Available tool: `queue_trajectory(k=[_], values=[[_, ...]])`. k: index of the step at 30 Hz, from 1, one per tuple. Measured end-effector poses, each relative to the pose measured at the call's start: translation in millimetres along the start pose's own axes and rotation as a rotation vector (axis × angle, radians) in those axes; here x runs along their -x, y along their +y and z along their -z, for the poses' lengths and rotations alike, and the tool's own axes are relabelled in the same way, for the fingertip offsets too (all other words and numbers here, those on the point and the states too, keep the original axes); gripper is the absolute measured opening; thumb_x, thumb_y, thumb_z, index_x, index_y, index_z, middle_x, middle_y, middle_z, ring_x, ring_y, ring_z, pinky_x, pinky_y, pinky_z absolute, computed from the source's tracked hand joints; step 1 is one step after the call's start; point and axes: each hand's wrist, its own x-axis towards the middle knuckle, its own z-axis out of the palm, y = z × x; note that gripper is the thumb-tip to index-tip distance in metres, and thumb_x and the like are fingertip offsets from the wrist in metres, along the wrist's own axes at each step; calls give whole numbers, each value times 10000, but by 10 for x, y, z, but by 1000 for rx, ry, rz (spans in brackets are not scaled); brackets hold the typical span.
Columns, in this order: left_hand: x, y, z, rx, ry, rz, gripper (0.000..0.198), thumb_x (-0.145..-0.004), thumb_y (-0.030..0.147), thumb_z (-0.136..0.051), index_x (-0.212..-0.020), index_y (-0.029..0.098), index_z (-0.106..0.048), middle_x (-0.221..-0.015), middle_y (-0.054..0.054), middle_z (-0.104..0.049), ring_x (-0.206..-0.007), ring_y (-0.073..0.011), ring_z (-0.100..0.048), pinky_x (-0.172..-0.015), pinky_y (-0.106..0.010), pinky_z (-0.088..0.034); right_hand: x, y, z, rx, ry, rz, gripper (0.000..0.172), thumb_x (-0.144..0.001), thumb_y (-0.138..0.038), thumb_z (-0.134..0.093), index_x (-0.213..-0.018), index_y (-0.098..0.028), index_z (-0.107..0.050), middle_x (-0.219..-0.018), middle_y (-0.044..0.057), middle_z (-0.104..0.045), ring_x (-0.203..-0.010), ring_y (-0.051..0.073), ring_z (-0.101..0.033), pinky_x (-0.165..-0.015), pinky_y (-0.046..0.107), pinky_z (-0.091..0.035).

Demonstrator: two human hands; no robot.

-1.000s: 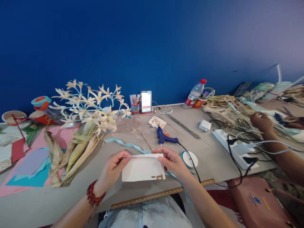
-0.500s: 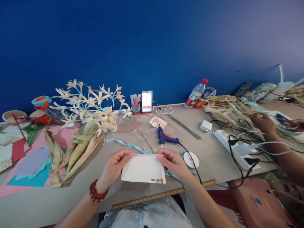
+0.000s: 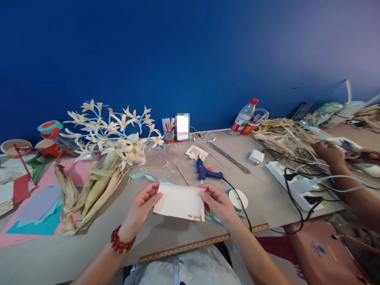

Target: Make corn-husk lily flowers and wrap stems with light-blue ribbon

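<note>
White card (image 3: 179,202) held above bench (image 3: 89,245), nr middle of front edge, brown marks (image 3: 194,217) at card's lower R corner. L hand (image 3: 147,200) pinches its L side, R hand (image 3: 218,198) its R side, thumbs on top. Tip: light, even pinch both ends, no buckling; keep knuckles off glue gun (image 3: 204,171), just beyond, twd back edge.

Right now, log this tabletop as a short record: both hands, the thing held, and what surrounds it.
Left hand: pinches the white card near its upper left corner
Right hand: pinches it near its upper right corner
Card marking: brown, lower right corner
Beyond: blue glue gun, thin stick
Left: pale flowers, dry husks
Right: white power strip, co-worker's hand
</note>
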Motion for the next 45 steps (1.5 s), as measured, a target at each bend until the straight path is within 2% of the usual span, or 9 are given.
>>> queue_trajectory(k=[10,14,16,19,24,26,30,34,45], values=[[104,-10,105,-220,91,-71,454,-884,419,-599,-1258,195,-475,-1059,-102,-706,-849,-218,-687,-677,-294,-539,7,17,-151,-69,-71,-21,450,-812,-445,-706,-1156,-211,-534,-571,-78,-505,-480,83,-451,-450,184,-360],[263,-15,224,-781,233,-566,573,-870,412,-624,-1368,214,-422,-1387,-162,-510,-1228,-317,-530,-952,-471,-489,9,116,-270,-111,-95,-50,513,-810,-440,-707,-1209,-201,-491,-564,-88,-485,-484,89,-436,-452,191,-370],[357,-1,280,-1112,152,-834,611,-804,392,-717,-1344,232,-480,-1442,-143,-461,-1329,-354,-413,-1093,-576,-333,-7,175,-342,-125,-90,-53,532,-812,-432,-705,-1230,-194,-477,-560,-93,-468,-489,91,-432,-462,195,-376],[464,3,354,-1393,-47,-981,357,-855,218,-671,-1203,267,-608,-1307,-69,-607,-1285,-313,-458,-1134,-609,-232,-38,265,-442,-102,-134,-60,550,-832,-446,-674,-1260,-183,-451,-559,-89,-467,-498,104,-441,-474,209,-388],[537,-167,501,-1405,-3,-1050,319,-889,45,-546,-1146,204,-647,-1032,-70,-700,-1023,-226,-568,-993,-461,-427,-2,320,-498,392,-87,136,493,-923,-451,-553,-1330,-205,-423,-711,-23,-559,-571,136,-492,-537,256,-427],[555,-279,548,-1396,47,-1031,311,-883,50,-557,-1141,197,-652,-959,-75,-688,-937,-216,-568,-883,-407,-477,52,304,-492,672,-50,318,448,-880,-443,-632,-1239,-203,-512,-843,30,-596,-675,165,-536,-616,292,-461],[590,-457,568,-1374,84,-936,308,-894,63,-546,-1148,199,-654,-910,-76,-657,-875,-206,-566,-760,-342,-492,152,332,-521,1011,-202,662,151,-876,-300,-660,-962,-186,-609,-1001,87,-649,-916,240,-571,-796,362,-490],[612,-515,554,-1378,25,-908,270,-901,86,-551,-1128,182,-660,-914,-76,-662,-886,-209,-568,-780,-348,-492,175,472,-572,1152,-175,821,114,-943,-155,-521,-906,-183,-626,-946,72,-679,-861,206,-577,-783,328,-494],[658,-540,756,-1382,-24,-796,219,-928,106,-500,-1053,183,-662,-987,-77,-673,-956,-213,-571,-834,-360,-497,95,651,-679,1270,-267,956,128,-951,-158,-523,-948,-188,-648,-930,58,-683,-882,195,-578,-788,313,-479]])
